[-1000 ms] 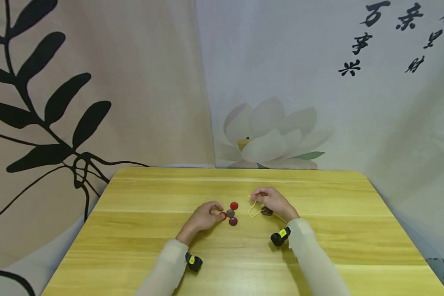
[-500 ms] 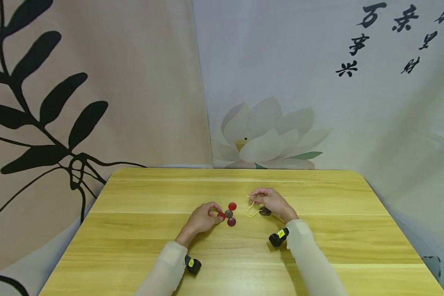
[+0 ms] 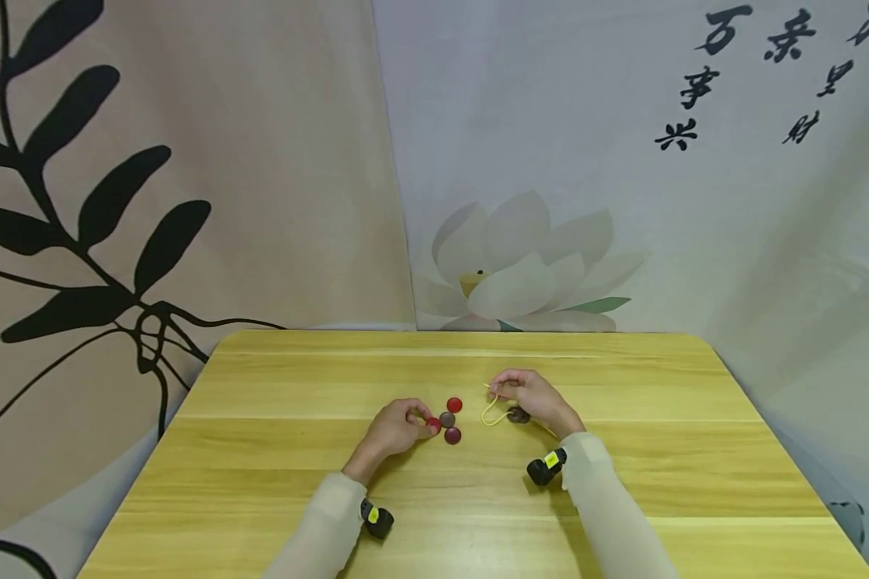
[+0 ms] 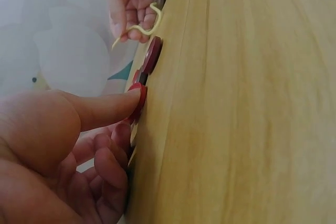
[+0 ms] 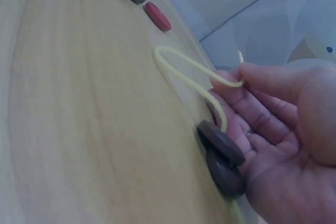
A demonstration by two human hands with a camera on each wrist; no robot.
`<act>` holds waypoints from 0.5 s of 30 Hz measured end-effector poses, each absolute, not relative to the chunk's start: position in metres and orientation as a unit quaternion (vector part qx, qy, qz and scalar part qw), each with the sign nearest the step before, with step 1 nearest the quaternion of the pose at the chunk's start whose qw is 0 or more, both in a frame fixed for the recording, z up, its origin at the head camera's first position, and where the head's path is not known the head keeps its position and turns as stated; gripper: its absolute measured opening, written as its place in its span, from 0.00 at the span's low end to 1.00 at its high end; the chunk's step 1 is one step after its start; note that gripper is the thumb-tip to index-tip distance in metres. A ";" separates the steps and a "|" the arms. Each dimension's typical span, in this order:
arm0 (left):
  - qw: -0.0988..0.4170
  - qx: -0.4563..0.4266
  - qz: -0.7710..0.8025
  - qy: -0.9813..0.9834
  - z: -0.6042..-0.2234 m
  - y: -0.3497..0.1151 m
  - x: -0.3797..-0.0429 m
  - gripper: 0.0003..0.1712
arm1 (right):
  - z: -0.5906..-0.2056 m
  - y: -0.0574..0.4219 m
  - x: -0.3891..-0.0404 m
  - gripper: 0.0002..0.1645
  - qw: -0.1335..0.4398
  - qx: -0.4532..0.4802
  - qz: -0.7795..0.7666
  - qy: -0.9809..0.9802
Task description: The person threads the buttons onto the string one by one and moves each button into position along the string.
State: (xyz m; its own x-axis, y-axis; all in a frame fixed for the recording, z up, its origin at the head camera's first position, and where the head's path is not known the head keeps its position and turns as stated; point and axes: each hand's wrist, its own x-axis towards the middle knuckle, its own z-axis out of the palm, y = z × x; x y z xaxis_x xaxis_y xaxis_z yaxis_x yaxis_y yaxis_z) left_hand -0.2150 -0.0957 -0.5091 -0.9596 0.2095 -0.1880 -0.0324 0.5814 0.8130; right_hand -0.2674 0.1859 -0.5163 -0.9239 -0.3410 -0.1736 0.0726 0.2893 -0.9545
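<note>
My left hand pinches a red button by its edge, thumb on the near face, close above the wooden table. Right beside it lie a grey-brown button, a purple-red button and another red button. Over to the right, my right hand holds a yellow string between thumb and forefinger, its short tip poking out past them. The string bends in a loop and runs down through dark brown buttons, which lean together on the table beside the right palm.
The wooden table ends at a far edge just beyond the hands. Behind it hangs a pale cloth backdrop with printed leaves, a lotus and writing. Each wrist wears a small black camera.
The left fingertips have shifted slightly, so more of the pinched red button shows. The right hand and the string have stayed nearly still; the whole head view has drifted a little.
</note>
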 end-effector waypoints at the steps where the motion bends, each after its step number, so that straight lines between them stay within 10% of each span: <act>1: 0.133 0.045 0.459 0.877 -0.509 -0.096 -0.215 0.09 | -0.516 0.185 -0.267 0.13 0.175 -0.085 -0.590 0.784; 15: 0.106 0.012 0.492 0.864 -0.515 -0.094 -0.215 0.06 | -0.514 0.184 -0.265 0.13 0.164 -0.081 -0.587 0.789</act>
State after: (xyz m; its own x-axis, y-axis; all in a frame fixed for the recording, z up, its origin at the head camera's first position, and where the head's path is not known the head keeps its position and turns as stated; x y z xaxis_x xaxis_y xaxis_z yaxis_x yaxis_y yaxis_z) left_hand -0.2149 -0.0939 -0.5152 -0.9772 0.1259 -0.1709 -0.0828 0.5156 0.8528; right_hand -0.2653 0.1842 -0.5138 -0.9332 -0.3204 -0.1630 0.0642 0.2976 -0.9525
